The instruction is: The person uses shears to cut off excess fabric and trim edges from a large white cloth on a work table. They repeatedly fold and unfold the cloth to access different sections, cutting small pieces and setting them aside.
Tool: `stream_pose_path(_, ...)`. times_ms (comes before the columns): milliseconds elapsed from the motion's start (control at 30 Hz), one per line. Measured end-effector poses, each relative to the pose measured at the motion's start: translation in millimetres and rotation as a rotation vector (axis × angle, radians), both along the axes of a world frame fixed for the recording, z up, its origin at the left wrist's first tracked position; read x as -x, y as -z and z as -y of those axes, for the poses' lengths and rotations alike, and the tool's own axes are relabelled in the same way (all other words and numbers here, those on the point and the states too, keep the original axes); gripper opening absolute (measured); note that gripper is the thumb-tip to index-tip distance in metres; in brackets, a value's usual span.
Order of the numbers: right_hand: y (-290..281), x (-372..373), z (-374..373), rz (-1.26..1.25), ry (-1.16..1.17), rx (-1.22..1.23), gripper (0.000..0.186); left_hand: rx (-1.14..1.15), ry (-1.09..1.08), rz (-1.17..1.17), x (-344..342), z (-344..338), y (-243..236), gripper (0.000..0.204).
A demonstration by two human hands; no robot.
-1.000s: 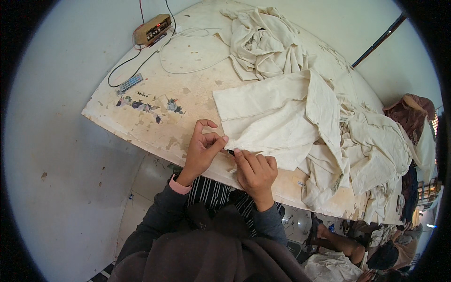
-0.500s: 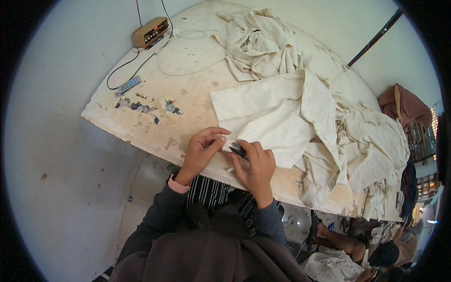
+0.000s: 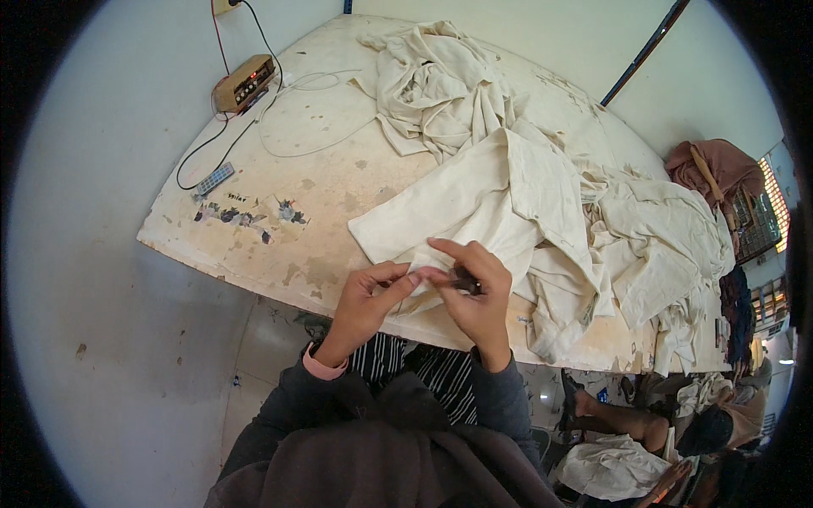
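Note:
A cream cloth garment [image 3: 461, 199] with long panels lies across the near part of the table. My left hand [image 3: 366, 300] pinches its near edge between thumb and fingertips. Close beside it on the right, my right hand [image 3: 483, 309] keeps small dark thread snips [image 3: 467, 284] tucked in the palm, partly hidden by the fingers. The right thumb reaches to the left fingertips at the cloth edge, while the right index finger stretches out above the cloth. Whether the right thumb also pinches a thread there is too small to tell.
More cream garments pile up on the table [image 3: 326, 182] at the back [image 3: 440, 93] and right [image 3: 660, 237]. A brown radio-like box [image 3: 246, 82] with cables and a remote control [image 3: 214, 179] sit at the left. Another person [image 3: 627, 419] sits low at the right.
The snips have swung from pointing at the cloth edge back into my right palm. My right thumb has come to the left fingertips, and the garment's near corner has shifted.

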State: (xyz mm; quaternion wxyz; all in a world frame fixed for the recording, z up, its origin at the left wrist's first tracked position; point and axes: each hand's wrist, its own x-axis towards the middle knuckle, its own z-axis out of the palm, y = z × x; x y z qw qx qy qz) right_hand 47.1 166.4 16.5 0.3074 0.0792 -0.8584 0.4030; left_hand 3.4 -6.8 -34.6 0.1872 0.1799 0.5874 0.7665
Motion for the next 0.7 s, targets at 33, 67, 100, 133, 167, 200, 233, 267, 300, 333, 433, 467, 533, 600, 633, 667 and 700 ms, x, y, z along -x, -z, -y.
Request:
stream_pose_path(33,-1.0,-2.9,-1.2,-0.032,-0.020,-0.146,0.020,0.010,-0.004,-0.029,-1.3,-0.8,-0.4,0.026)
stream_pose_path(67,-5.1,-3.2,-1.7,-0.007,-0.011,-0.195,0.024,0.021,-0.008,-0.059,-2.4,-1.9,-0.8,0.026)
stream_pose_path(100,1.1,-0.6,-4.9,-0.017,0.045,-0.048,0.023,0.030,-0.011,-0.089,-3.4,-2.7,-1.0,0.026)
stream_pose_path(133,7.5,5.0,-7.4,-0.030,0.099,0.098,0.023,0.012,-0.011,-0.054,-3.8,-3.1,-0.9,0.026)
stream_pose_path(167,10.6,7.8,-9.9,-0.045,0.154,0.244,0.024,-0.006,-0.011,-0.020,-4.6,-3.3,-0.2,0.026)
stream_pose_path(200,10.0,5.3,-14.2,-0.073,0.206,0.345,0.011,-0.025,-0.009,0.014,-5.2,-3.8,-0.3,0.026)
stream_pose_path(233,7.6,1.9,-16.9,-0.025,0.229,0.306,0.008,-0.031,-0.020,0.026,-5.6,-2.8,0.3,0.026)
stream_pose_path(267,6.2,-4.0,-21.9,0.022,0.253,0.266,0.007,-0.038,-0.029,0.037,-6.0,-2.2,0.5,0.026)
stream_pose_path(300,3.0,-10.2,-23.4,0.069,0.278,0.226,0.007,-0.045,-0.038,0.048,-6.2,-1.8,0.5,0.026)
stream_pose_path(333,-14.9,-18.3,-13.6,0.219,0.285,0.271,0.023,-0.027,-0.054,0.041,-6.3,-0.6,0.5,0.025)
stream_pose_path(433,-4.7,-29.7,-2.6,0.208,0.114,0.310,0.044,0.035,-0.130,-0.077,-6.7,-1.2,1.9,0.022)
stream_pose_path(467,1.1,-31.8,-1.2,0.249,0.084,0.336,0.056,0.063,-0.180,-0.182,-6.4,-2.0,3.2,0.020)
stream_pose_path(533,-3.2,-38.1,-0.3,0.287,0.099,0.269,0.056,0.161,-0.306,-0.480,-2.2,-5.5,-1.0,0.018)
stream_pose_path(600,5.0,-36.9,0.3,0.251,0.135,0.156,0.053,0.343,-0.488,-0.874,9.3,5.0,-10.9,0.017)
stream_pose_path(633,12.3,-37.8,-2.0,0.273,0.152,0.074,0.050,0.402,-0.539,-0.857,14.2,10.7,-9.8,0.017)
stream_pose_path(667,21.0,-38.9,-8.1,0.292,0.172,-0.014,0.047,0.453,-0.589,-0.839,20.3,15.3,-5.6,0.017)
stream_pose_path(700,29.8,-39.9,-13.1,0.311,0.192,-0.102,0.045,0.504,-0.640,-0.820,23.9,19.8,-2.6,0.018)
